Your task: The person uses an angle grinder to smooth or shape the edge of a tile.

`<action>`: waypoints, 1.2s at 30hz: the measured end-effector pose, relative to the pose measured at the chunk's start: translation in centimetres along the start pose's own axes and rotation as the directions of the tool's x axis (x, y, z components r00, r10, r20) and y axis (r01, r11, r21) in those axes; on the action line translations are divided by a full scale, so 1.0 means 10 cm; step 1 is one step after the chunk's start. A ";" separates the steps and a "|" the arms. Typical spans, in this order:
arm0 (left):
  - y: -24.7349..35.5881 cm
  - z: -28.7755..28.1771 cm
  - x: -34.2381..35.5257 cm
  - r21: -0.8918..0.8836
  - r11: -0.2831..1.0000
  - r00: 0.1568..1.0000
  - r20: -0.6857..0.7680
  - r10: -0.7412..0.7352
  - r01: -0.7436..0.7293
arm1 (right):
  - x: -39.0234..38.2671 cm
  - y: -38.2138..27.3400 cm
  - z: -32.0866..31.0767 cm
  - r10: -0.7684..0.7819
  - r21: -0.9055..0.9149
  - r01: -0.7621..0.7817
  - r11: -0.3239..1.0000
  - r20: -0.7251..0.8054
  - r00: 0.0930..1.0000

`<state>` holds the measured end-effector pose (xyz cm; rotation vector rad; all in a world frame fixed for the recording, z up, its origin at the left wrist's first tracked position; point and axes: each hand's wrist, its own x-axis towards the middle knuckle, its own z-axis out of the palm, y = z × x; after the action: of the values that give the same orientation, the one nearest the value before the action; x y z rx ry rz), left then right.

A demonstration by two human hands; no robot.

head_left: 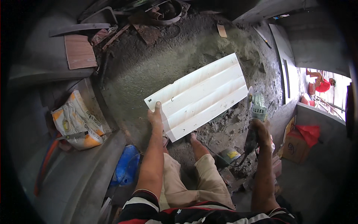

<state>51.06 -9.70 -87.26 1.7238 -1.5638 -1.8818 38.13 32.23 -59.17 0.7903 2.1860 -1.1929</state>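
**Long white ribbed panel (205, 97) held out, thin pale cutting disc (250, 93) close by its right end**

At far left, a white-and-orange printed sack (80, 123) lies slumped, with a blue plastic container (127, 165) nearer you. Your left hand (156, 116) has the panel's left end pinched, thumb on top; the fingers beneath are hidden. The panel slants up to the right above the wet grey floor (130, 80), whose widest stretch lies beyond the far long edge. Your right foot (193, 136) shows just by the near edge, where room looks tighter. Your right hand (260, 130) is wrapped round the grey-green angle grinder (258, 108); its dark cord (238, 163) loops below.

The step seems to be bringing disc and panel together; contact can't be told. The next move probably calls for a steady left grip, with foot and cord kept well away.
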 end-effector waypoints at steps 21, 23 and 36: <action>1.53 -0.29 -2.82 0.106 0.990 0.529 0.837 -0.140 0.095 | -0.85 -0.74 1.37 -0.178 0.320 0.042 0.947 0.409 0.895; 1.81 -0.29 -3.14 0.010 0.994 0.569 0.819 -0.068 0.105 | -1.10 -0.89 1.52 -0.188 0.365 0.019 0.931 0.435 0.881; 2.44 -0.51 -4.10 -0.204 0.977 0.929 0.348 0.126 -0.056 | -1.88 -1.53 1.50 -0.188 0.286 -0.044 0.957 0.730 0.658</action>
<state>56.27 4.85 -41.84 1.2571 -1.4804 -2.3110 42.92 8.00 -44.97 0.2063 1.3692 -1.5431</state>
